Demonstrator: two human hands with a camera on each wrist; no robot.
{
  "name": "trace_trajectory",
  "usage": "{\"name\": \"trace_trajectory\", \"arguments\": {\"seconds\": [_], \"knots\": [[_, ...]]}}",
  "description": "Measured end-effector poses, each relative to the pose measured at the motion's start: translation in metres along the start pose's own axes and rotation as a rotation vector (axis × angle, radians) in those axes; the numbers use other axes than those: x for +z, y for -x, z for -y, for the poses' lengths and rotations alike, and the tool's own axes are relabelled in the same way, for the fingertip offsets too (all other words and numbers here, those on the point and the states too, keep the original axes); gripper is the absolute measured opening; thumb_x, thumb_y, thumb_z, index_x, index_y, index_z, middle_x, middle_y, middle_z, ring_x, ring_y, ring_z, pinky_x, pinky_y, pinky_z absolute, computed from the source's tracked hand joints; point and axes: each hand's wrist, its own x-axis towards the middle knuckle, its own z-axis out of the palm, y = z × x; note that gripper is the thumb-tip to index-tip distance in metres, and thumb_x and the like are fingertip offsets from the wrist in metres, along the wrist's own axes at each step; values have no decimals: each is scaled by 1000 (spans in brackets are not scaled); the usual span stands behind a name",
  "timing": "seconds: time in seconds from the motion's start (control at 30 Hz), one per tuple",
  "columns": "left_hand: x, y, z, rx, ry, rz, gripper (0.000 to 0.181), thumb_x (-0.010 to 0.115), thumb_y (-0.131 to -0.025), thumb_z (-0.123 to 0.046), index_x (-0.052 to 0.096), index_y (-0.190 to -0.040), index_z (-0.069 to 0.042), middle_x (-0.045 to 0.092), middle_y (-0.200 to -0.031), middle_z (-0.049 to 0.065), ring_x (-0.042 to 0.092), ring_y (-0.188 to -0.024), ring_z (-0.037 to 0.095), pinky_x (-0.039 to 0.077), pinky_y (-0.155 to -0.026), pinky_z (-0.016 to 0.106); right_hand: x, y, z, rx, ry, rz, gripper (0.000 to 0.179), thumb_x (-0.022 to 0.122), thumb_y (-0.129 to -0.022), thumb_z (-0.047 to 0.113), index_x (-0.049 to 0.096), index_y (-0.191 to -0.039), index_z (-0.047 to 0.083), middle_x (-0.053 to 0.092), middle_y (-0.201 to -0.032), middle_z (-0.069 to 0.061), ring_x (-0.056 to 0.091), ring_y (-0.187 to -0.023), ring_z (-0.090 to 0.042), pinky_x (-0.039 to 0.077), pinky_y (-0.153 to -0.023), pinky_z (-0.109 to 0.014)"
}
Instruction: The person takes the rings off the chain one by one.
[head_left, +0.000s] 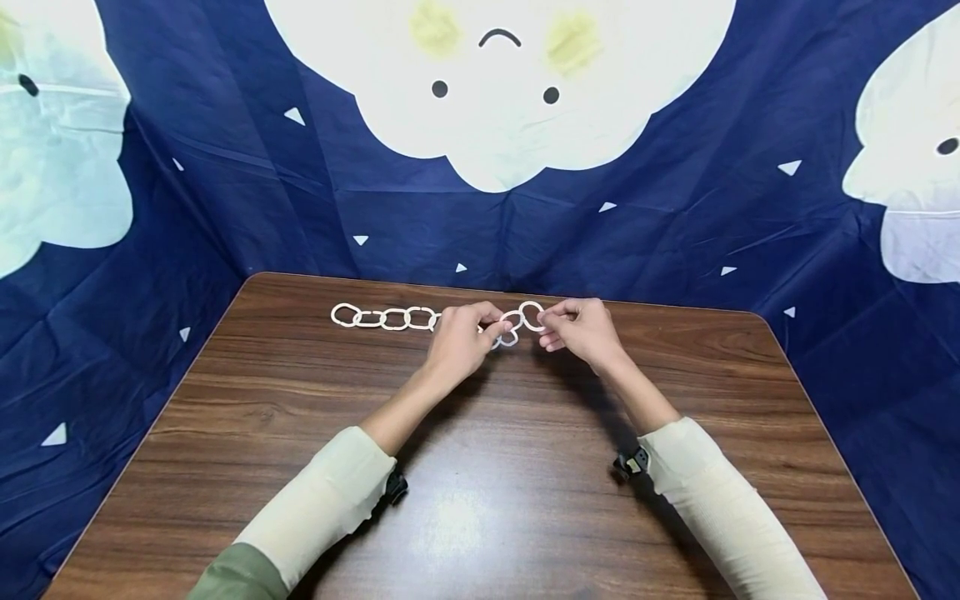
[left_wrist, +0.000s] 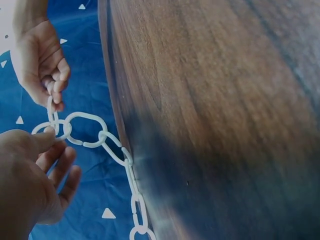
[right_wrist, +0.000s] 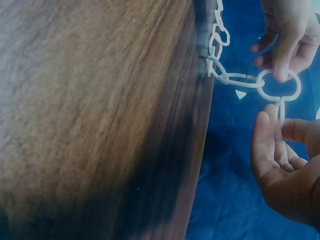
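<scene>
A chain of white plastic links [head_left: 394, 319] lies along the far side of the table, its right end lifted between my hands. My left hand [head_left: 459, 337] pinches a raised link [right_wrist: 295, 96] near that end between thumb and forefinger. In my right hand [head_left: 585, 329], thumb and fingertips pinch the end link [head_left: 531, 316]. That end link meets the link in my left hand; whether it is fully hooked through cannot be told. From the left hand, more links [left_wrist: 86, 116] slope down to the table, partly hidden behind the hand in the head view.
The brown wooden table [head_left: 480, 433] has its far edge just beyond the chain. Behind it hangs a dark blue cloth [head_left: 420, 212] with white clouds and small triangles. Each forearm wears a pale sleeve [head_left: 322, 492] and a small black wrist device [head_left: 631, 464].
</scene>
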Motion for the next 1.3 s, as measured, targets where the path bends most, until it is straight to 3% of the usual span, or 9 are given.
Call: {"name": "trace_trajectory", "arguments": {"seconds": [0.4, 0.77, 1.0, 1.3], "knots": [[0, -1, 3, 4, 9, -1, 15, 86, -102, -26, 87, -107, -13, 89, -107, 3, 81, -97, 24, 62, -88, 48, -14, 2, -12, 15, 19, -27, 26, 74, -106, 5, 74, -120, -17, 84, -86, -7, 75, -64, -6, 65, -63, -24], [-2, 0, 2, 0, 4, -2, 14, 86, -102, -26, 87, -108, -14, 89, -107, 1, 81, -96, 23, 62, -86, 48, -41, 7, -24, 73, 97, -46, 31, 76, -107, 12, 74, -123, -14, 84, -84, 1, 75, -67, -4, 62, -62, -22], [-2, 0, 2, -12, 1, 6, 14, 85, -102, -26, 87, -108, -14, 88, -104, 0, 76, -89, 21, 60, -82, 47, -59, 10, -32, 121, 72, -51, 33, 75, -108, 12, 71, -125, -16, 82, -82, 2, 75, -67, -4, 62, -63, -22], [0, -1, 3, 5, -2, 17, 15, 85, -102, -27, 87, -108, -14, 89, -110, 1, 83, -105, 26, 62, -91, 50, -84, 10, -43, 177, 23, -64, 33, 71, -110, 7, 66, -131, -18, 81, -85, 4, 77, -71, -3, 66, -70, -23]]}}
